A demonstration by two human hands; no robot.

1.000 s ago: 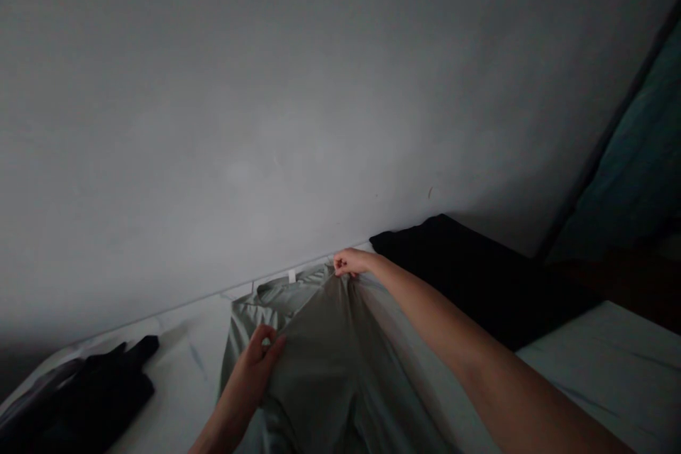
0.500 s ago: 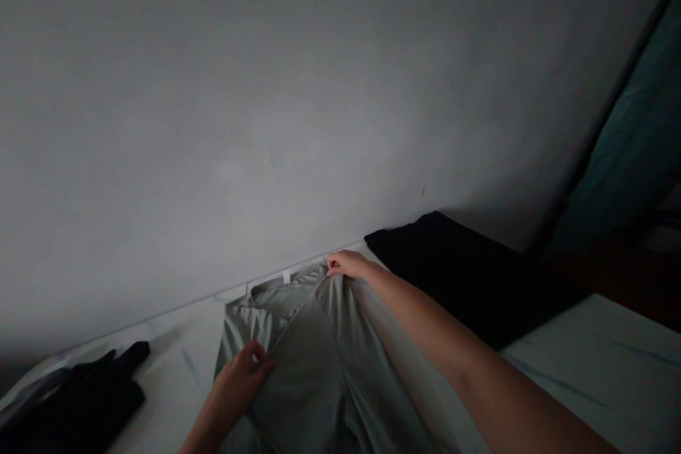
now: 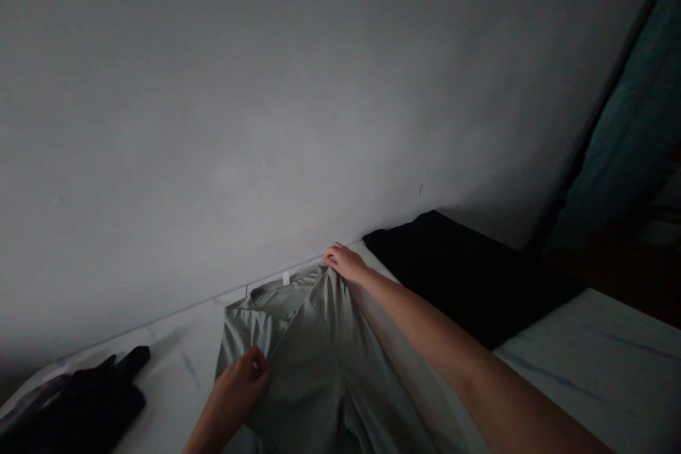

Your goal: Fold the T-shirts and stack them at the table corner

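Both hands are on the grey-green, smooth, slightly shiny cloth garment (image 3: 311, 347), which lies on the white, grey-streaked surface (image 3: 574, 365) against the pale grey wall (image 3: 266, 99).

Right hand (image 3: 343, 262): thumb and fingers pinching the garment's upper edge near the wall, folds fanning down from the grip. Left hand (image 3: 237, 390): fingers curled, thumb in, looks like a pinch on the front edge lower down; exact contact partly hidden. Edge between them runs fairly straight.

Small white tag (image 3: 286, 278) shows at the neckline, between the garment's left shoulder area and the right hand.

Step in hand, my read: front edge held between two points, cloth being straightened. Any move from here calls for keeping both pinches and light, even tension; fabric looks thin and slippery, loose folds below could bunch.

Around it: flat black cloth (image 3: 468, 277) right of the garment, beyond the right forearm; crumpled black garment (image 3: 79, 404) at far left, apart. Teal curtain-like cloth (image 3: 622, 149) at far right.
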